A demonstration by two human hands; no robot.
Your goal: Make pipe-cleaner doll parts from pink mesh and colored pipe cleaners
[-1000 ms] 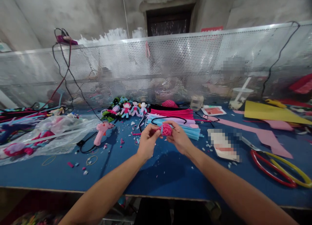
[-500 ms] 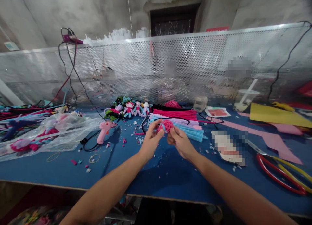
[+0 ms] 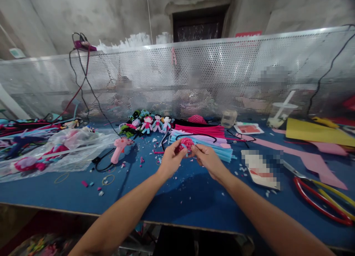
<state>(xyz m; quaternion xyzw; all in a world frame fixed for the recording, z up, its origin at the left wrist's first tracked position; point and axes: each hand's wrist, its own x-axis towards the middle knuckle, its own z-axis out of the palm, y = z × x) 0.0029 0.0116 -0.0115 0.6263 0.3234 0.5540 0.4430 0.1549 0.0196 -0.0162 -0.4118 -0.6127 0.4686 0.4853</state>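
Between my two hands is a small round pink piece twisted from pipe cleaners, with a bit of light blue at its lower side. My left hand pinches it from the left, thumb in front. On its right side, the fingertips of my right hand press together against it. Both hands hold it a little above the blue table. Just behind lie bundles of pipe cleaners in pink, lilac and light blue, with a bent black one across them. My fingers partly cover the piece.
A pink glue gun lies left on the blue table. Small pipe-cleaner dolls sit at the back. Red-and-yellow-handled scissors, a pink strip and a plastic cup are to the right. A perforated metal screen stands behind.
The pink piece has turned slightly in my fingers, and its light blue part now sits lower. My right fingers have shifted their hold at its right side. The view has moved only slightly.
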